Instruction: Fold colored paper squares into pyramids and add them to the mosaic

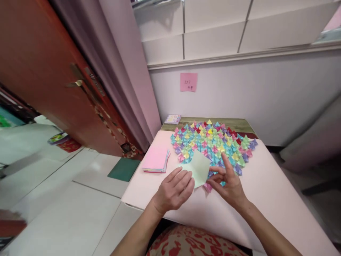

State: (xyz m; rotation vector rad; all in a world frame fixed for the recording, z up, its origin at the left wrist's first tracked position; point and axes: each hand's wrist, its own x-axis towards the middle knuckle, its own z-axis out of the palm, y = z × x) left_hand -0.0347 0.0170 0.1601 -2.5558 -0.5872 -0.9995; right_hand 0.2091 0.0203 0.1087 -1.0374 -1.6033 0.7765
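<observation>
A pale green sheet of paper [200, 168] is held up over the table between my two hands. My left hand [176, 188] is closed on its left side, fingers lying over the near face and the thumb hidden. At the right edge, my right hand [226, 183] pinches the paper between thumb and fingers, with the index finger raised. Just beyond the sheet spreads a wide cluster of small folded paper pieces [213, 138] in many colours. To the left of my left hand lies a stack of square coloured paper [156, 160], pink on top.
The pink-covered table [255, 206] stands against the wall. A small purple-edged pack [173, 119] sits at its back left corner. A pink note [189, 82] is stuck on the wall. Left are a green mat [124, 169], a basin [65, 141] and a brown door [61, 71].
</observation>
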